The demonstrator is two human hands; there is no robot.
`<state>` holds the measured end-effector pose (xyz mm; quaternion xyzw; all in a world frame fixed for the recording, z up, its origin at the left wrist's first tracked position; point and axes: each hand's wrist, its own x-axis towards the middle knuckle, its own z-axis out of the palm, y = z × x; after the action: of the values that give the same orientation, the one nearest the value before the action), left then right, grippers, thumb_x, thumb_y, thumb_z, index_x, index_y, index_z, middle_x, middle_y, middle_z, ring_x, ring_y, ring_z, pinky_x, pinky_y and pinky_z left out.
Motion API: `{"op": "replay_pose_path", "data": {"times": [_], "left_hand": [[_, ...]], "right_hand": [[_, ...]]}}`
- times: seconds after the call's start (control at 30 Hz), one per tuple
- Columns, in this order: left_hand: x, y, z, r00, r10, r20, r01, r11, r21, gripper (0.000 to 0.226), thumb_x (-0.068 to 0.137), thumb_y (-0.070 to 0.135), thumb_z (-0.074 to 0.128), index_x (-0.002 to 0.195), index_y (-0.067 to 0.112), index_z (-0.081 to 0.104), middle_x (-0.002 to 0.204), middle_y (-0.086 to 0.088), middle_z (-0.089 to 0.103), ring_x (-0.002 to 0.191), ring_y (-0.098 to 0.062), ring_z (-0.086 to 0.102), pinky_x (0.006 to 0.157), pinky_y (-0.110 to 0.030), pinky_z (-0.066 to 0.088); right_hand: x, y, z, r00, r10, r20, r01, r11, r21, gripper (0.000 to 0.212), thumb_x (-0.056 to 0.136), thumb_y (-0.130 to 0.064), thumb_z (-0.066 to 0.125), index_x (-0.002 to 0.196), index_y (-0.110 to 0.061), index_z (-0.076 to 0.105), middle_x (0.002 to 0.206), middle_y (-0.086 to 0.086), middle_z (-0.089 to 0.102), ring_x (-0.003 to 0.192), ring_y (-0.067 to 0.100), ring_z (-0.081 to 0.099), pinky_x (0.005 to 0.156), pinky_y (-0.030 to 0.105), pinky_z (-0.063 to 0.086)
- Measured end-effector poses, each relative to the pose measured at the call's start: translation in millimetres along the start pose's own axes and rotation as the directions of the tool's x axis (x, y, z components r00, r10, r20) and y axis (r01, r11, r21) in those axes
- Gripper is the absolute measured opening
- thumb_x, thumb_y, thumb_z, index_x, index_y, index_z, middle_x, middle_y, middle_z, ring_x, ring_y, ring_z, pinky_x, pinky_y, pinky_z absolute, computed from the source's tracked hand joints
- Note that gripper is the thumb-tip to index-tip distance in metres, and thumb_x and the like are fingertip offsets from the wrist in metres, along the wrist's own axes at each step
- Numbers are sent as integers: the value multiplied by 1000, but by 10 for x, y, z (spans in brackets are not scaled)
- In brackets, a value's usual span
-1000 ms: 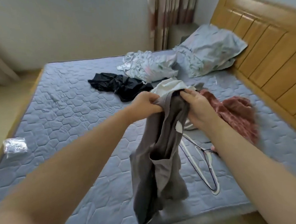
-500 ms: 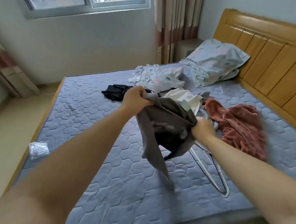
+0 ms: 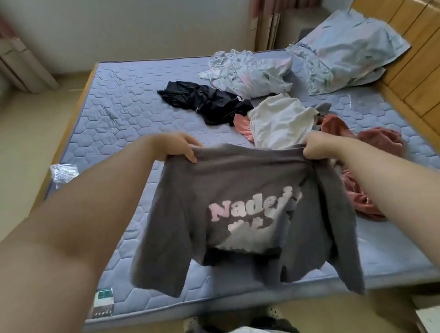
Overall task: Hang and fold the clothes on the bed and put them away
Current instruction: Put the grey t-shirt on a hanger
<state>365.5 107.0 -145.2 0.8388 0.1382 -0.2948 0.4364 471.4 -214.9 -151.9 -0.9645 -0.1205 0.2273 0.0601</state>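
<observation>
A grey T-shirt [image 3: 243, 190] with pink and white lettering hangs spread out above the near half of the bed [image 3: 123, 115]. My left hand [image 3: 179, 148] grips its upper left corner and my right hand [image 3: 315, 147] grips its upper right corner. Behind the shirt lie a white garment [image 3: 280, 121], a pink piece [image 3: 242, 126], a black garment [image 3: 207, 102] and a rust-red garment [image 3: 377, 141]. The shirt hides the hangers.
A crumpled pale sheet [image 3: 249, 72] and a pillow [image 3: 348, 50] lie at the far right, by the wooden headboard [image 3: 412, 51]. A clear plastic bag [image 3: 63, 172] sits at the bed's left edge. A label [image 3: 103, 302] marks the near left corner. Curtains [image 3: 279, 13] hang behind.
The bunched grey shirt has been pulled open. My hands moved apart, and now each holds one upper corner so the printed side faces me.
</observation>
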Motion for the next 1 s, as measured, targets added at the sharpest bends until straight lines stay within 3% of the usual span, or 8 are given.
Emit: {"op": "replay_pose_path", "data": {"times": [0.07,0.13,0.17,0.27,0.43,0.63,0.87,1.0], "left_hand": [[257,-72,71,871,67,-486,10,988,154,32,82,0,63,109,16,68,103,-12,67,87,-22,60,67,-23,47],[504,-116,173,700,90,-708,10,991,136,36,85,6,56,119,15,63,117,-17,63,104,-30,59,82,-29,45],[643,-148,236,677,88,-731,6,992,124,42,88,8,54,130,15,55,126,-18,57,113,-31,55,90,-32,43],[1040,-253,564,797,67,-600,60,980,189,74,89,20,59,151,19,19,148,-16,28,134,-32,32,109,-39,31],[1615,-615,1373,929,61,-366,39,965,259,72,88,16,55,151,16,21,156,-11,18,142,-30,23,113,-42,29],[2162,-927,2312,979,-27,-202,77,966,247,71,91,10,51,153,19,15,159,-5,9,144,-25,17,107,-39,36],[2832,-1145,3422,997,-42,-70,58,968,245,74,92,15,51,153,24,11,161,-8,2,146,-28,11,116,-41,22],[2998,-1204,3936,986,-153,63,139,973,183,79,92,17,50,152,35,3,160,-8,-5,140,-32,27,102,-36,38]], "right_hand": [[231,-60,129,955,33,-295,-30,999,13,22,81,-3,49,97,-4,63,107,22,62,99,38,58,87,36,48],[397,-178,253,868,111,-484,-5,976,216,28,89,-8,47,114,-4,58,119,23,59,108,39,55,92,37,43],[478,-242,312,842,160,-515,18,946,323,31,93,-10,45,123,-5,53,125,21,55,112,38,52,92,36,39],[750,-323,674,872,193,-449,51,877,477,46,93,-18,49,137,-5,39,136,20,45,122,37,46,95,37,37],[908,-60,1754,986,111,-123,-65,942,328,48,95,-23,49,137,-2,38,142,17,36,132,33,34,107,42,32],[926,528,2760,992,113,58,-122,972,200,47,98,-24,46,139,-3,36,144,17,36,134,33,32,109,40,27],[1049,1264,3532,981,125,145,-150,973,178,44,96,-22,47,135,-2,40,139,18,40,129,34,36,107,39,30],[1047,1704,3759,966,156,205,-201,955,217,45,97,-20,46,137,-2,39,142,17,38,133,31,34,110,36,27]]}}
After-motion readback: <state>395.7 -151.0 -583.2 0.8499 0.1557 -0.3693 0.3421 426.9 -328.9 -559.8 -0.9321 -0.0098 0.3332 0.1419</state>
